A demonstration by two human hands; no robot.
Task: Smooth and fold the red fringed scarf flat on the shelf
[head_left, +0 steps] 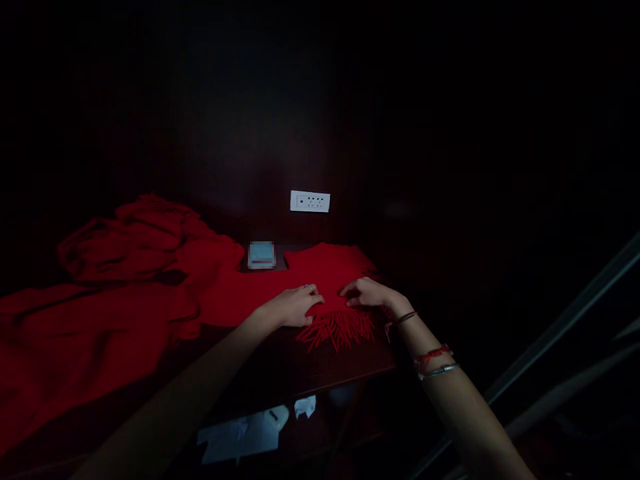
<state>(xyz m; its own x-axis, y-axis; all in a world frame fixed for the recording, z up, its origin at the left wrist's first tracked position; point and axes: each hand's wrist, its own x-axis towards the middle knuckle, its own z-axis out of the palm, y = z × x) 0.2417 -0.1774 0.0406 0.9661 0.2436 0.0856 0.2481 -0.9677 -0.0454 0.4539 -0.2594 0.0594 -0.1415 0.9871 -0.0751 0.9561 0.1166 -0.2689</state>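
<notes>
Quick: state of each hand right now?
Left hand: on the red fringed scarf, fingers bent; whether it grips cannot be told.
Right hand: open, fingers loosely curled, at the scarf.

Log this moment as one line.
left hand: on red fringed cloth | right hand: at cloth, near fringe | wall socket: beyond cloth

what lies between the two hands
Red cloth fills the stretch between the left hand and right hand, with its fringe just nearer the camera, in the head view.

Seemingly a home: red scarf [327,263], wooden shelf [320,370], wall socket [310,201].
</notes>
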